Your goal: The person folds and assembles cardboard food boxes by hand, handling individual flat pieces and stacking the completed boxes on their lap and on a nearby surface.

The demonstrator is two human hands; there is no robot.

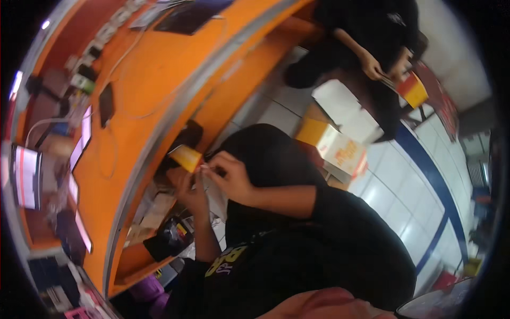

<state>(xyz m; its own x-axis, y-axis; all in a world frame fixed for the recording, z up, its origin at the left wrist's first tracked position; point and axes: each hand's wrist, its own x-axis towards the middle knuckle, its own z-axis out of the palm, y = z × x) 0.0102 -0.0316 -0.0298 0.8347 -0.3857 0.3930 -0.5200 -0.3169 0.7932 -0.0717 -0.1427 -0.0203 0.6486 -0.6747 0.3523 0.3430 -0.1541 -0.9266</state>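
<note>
A curved orange tabletop [159, 80] sweeps across the left of a shop-like room with a pale tiled floor [404, 196] and a blue stripe. Nearest, the person's dark sleeves lead up to both hands, which meet just in front of the tabletop's edge. The left hand [192, 189] is closed around the lower part of a small yellow-orange box [186, 157], holding it tilted; the right hand [229, 173] pinches with thumb and forefinger at a thin white strip or flap beside the box, though blur hides exactly what it grips. I judge the box could slip or its flap tear, since the hold is only fingertip-deep and nothing supports it from below. Under the hands an open shelf [159, 223] holds papers and dark packets, crowding any place to set it down. On the tabletop lie phones [106, 103], cables and lit screens. Further off, another person [372, 42] handles an orange box [413, 89] above stacked cartons [340, 146].
</note>
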